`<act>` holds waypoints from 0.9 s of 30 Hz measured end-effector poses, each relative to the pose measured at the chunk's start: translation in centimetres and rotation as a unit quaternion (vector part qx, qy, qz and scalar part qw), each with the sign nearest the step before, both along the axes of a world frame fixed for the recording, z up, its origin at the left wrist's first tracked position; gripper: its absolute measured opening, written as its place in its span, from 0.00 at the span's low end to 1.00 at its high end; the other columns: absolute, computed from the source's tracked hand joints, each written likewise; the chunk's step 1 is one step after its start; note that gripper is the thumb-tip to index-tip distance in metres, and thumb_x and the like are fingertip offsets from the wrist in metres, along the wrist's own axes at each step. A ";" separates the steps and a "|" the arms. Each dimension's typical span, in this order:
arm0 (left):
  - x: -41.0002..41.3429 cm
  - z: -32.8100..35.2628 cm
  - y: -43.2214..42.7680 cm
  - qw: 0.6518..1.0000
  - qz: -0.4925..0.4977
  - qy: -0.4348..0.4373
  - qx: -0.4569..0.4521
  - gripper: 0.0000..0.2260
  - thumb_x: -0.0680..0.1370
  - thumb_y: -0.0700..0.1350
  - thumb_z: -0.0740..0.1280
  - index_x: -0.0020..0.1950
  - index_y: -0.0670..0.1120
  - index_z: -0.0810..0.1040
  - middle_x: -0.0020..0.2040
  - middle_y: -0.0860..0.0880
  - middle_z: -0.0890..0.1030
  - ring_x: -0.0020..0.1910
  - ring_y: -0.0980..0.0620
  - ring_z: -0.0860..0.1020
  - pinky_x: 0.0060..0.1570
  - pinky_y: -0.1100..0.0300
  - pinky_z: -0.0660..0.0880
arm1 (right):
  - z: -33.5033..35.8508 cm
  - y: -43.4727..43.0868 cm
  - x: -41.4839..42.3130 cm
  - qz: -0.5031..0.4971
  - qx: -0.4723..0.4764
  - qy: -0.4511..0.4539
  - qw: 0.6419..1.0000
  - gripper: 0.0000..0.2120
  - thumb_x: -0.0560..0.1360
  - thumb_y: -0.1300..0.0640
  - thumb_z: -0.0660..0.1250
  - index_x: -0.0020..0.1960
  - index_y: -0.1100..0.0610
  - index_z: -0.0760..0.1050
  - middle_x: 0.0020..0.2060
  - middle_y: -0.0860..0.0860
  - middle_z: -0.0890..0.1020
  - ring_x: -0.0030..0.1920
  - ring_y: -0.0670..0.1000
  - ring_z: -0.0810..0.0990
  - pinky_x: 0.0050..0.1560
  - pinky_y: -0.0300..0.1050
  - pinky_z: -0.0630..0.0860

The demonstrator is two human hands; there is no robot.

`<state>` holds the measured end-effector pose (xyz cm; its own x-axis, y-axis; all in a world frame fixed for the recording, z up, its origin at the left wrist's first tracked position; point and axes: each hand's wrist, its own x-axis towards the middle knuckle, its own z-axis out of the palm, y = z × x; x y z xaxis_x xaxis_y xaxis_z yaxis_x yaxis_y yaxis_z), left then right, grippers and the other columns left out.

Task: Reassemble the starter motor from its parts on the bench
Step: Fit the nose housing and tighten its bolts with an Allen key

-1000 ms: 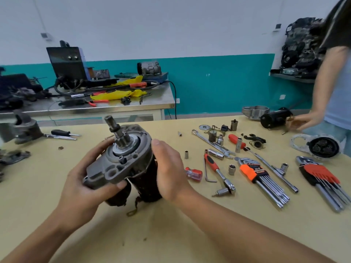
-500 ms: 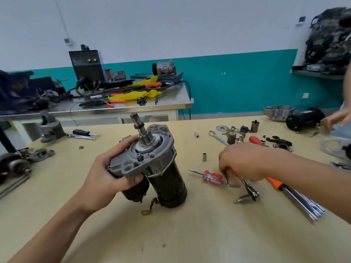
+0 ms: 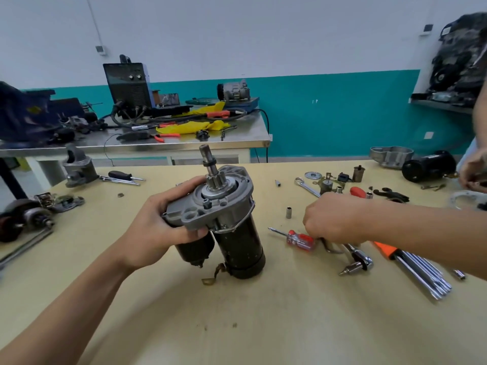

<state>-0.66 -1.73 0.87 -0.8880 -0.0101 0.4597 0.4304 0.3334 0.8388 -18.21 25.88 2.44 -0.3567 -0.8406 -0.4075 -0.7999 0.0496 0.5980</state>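
The right hand (image 3: 334, 219) has left the starter motor (image 3: 224, 222) and now sits at 3 o'clock from it, over the loose tools on the tabletop (image 3: 237, 325). The left hand (image 3: 160, 227) carries the motor alone. Its grip is closed around the grey end housing, thumb at the front and fingers behind. The motor stands tilted, shaft toward 12 o'clock, with its black base on or just above the tabletop; contact is not clear. This indicates that the housing is seated and a fastening step probably follows, with a tool being selected. The right grip is curled downward over the handle of the ratchet (image 3: 358, 259), whose head projects at 5 o'clock from the hand. A bent hex key (image 3: 329, 247) shows just below the knuckles. Which of the two the fingers hold, or whether they have closed at all, is hidden by the back of the hand. A red screwdriver (image 3: 297, 239) lies between hand and motor. A second person's hand (image 3: 474, 169) is cut off at the 3 o'clock edge.
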 end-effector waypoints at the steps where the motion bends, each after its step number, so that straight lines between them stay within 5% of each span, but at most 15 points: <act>1: 0.0 0.1 -0.1 1.000 -0.002 -0.005 0.001 0.35 0.65 0.32 0.74 0.70 0.50 0.73 0.64 0.54 0.82 0.64 0.54 0.80 0.59 0.66 0.75 | 0.0 0.0 -0.2 0.033 0.009 0.006 0.999 0.08 0.77 0.68 0.60 0.51 0.61 0.77 0.45 0.55 0.78 0.48 0.58 0.77 0.45 0.54 0.79; 5: -0.2 0.3 -0.2 1.000 -0.011 -0.015 0.000 0.36 0.64 0.38 0.79 0.70 0.50 0.73 0.65 0.52 0.82 0.65 0.52 0.79 0.60 0.65 0.75 | 0.4 0.6 -1.0 0.122 0.039 -0.012 0.992 0.09 0.80 0.64 0.60 0.54 0.59 0.79 0.46 0.53 0.77 0.49 0.54 0.71 0.42 0.51 0.74; 9: -0.1 0.0 -0.4 0.999 -0.030 -0.017 0.015 0.38 0.63 0.40 0.80 0.72 0.50 0.72 0.67 0.48 0.80 0.66 0.48 0.79 0.64 0.59 0.75 | 0.1 1.7 -1.2 0.200 -0.045 -0.057 0.977 0.08 0.78 0.57 0.64 0.49 0.57 0.82 0.42 0.51 0.80 0.46 0.53 0.75 0.40 0.47 0.76; 12: 0.0 -0.1 -0.5 0.998 -0.051 -0.015 0.012 0.41 0.62 0.41 0.83 0.72 0.55 0.73 0.70 0.47 0.78 0.68 0.47 0.77 0.66 0.56 0.74 | 0.0 2.4 -1.0 0.170 -0.061 -0.074 0.981 0.10 0.78 0.55 0.62 0.51 0.57 0.81 0.44 0.51 0.81 0.47 0.52 0.77 0.43 0.47 0.78; 15: 0.1 0.0 -0.5 0.998 -0.054 -0.020 -0.012 0.40 0.64 0.38 0.80 0.73 0.60 0.72 0.70 0.50 0.78 0.67 0.48 0.78 0.63 0.59 0.75 | 0.8 2.9 -0.6 0.176 -0.214 -0.069 0.958 0.05 0.74 0.59 0.68 0.45 0.60 0.82 0.38 0.52 0.82 0.41 0.54 0.80 0.37 0.49 0.79; 18: 0.2 0.2 -0.6 0.997 -0.057 -0.028 -0.033 0.40 0.67 0.37 0.78 0.73 0.64 0.70 0.70 0.52 0.78 0.67 0.50 0.78 0.61 0.63 0.75 | 3.4 2.3 0.8 0.138 -0.473 -0.165 0.854 0.02 0.68 0.61 0.73 0.40 0.58 0.81 0.32 0.49 0.80 0.31 0.51 0.78 0.32 0.47 0.77; 20: 0.2 0.4 -0.6 0.997 -0.055 -0.029 -0.045 0.40 0.67 0.35 0.78 0.73 0.63 0.70 0.69 0.53 0.78 0.66 0.51 0.79 0.61 0.64 0.75 | 6.6 1.1 2.5 0.078 -0.594 -0.294 0.744 0.03 0.69 0.54 0.69 0.42 0.49 0.81 0.32 0.46 0.81 0.32 0.47 0.80 0.34 0.45 0.79; 22: -0.1 0.4 -0.6 0.997 -0.049 -0.039 -0.054 0.41 0.67 0.32 0.76 0.75 0.57 0.69 0.69 0.52 0.79 0.66 0.50 0.79 0.61 0.63 0.75 | 9.5 -0.3 3.8 0.046 -0.639 -0.428 0.637 0.05 0.69 0.53 0.70 0.42 0.45 0.83 0.35 0.48 0.84 0.33 0.46 0.82 0.36 0.39 0.80; 24: -0.2 0.6 -0.8 0.996 -0.038 -0.054 -0.058 0.42 0.66 0.30 0.75 0.77 0.50 0.66 0.68 0.50 0.79 0.65 0.49 0.79 0.63 0.60 0.75 | 11.2 -1.7 4.7 0.044 -0.637 -0.521 0.567 0.05 0.70 0.59 0.71 0.42 0.51 0.84 0.35 0.52 0.84 0.32 0.48 0.81 0.34 0.39 0.79; 27: -0.7 1.3 -1.1 0.994 -0.036 -0.076 -0.077 0.42 0.65 0.31 0.75 0.77 0.47 0.66 0.68 0.47 0.80 0.65 0.46 0.79 0.64 0.54 0.75 | 11.3 -4.0 5.9 0.033 -0.625 -0.568 0.535 0.05 0.75 0.65 0.68 0.46 0.58 0.80 0.36 0.58 0.81 0.31 0.50 0.79 0.33 0.41 0.78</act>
